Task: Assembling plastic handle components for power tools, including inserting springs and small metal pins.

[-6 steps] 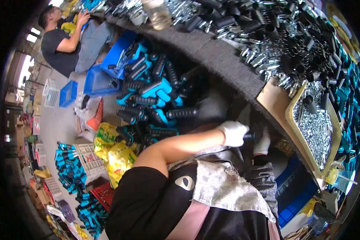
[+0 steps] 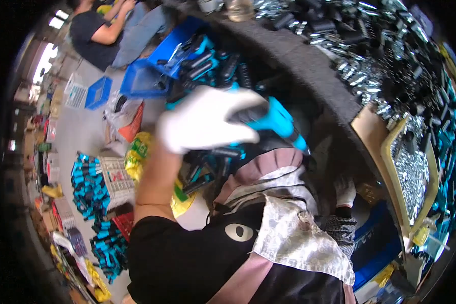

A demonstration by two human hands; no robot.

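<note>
My left hand (image 2: 205,121), in a white glove and blurred by motion, is raised over the pile at centre. Its thumb and fingers are around the black grip of a teal-and-black tool handle (image 2: 277,120), whose teal end points right and down. Below it lies a heap of similar teal-and-black handles (image 2: 207,66), partly hidden by the hand. My right hand (image 2: 345,191), also in a white glove, is low at the right in the shade of the bench. Its fingers look stretched out, and I see nothing in them.
The dark bench (image 2: 294,45) slants across the upper right, heaped with metal and black parts. A wooden tray (image 2: 385,152) of small metal parts stands at its edge. Blue bins (image 2: 137,81) lie left of the pile. A person in dark clothes (image 2: 101,35) sits beyond.
My left hand has swung left and up from beside my right hand to above the pile; the teal handle now shows in it. The whole view has shifted a little.
</note>
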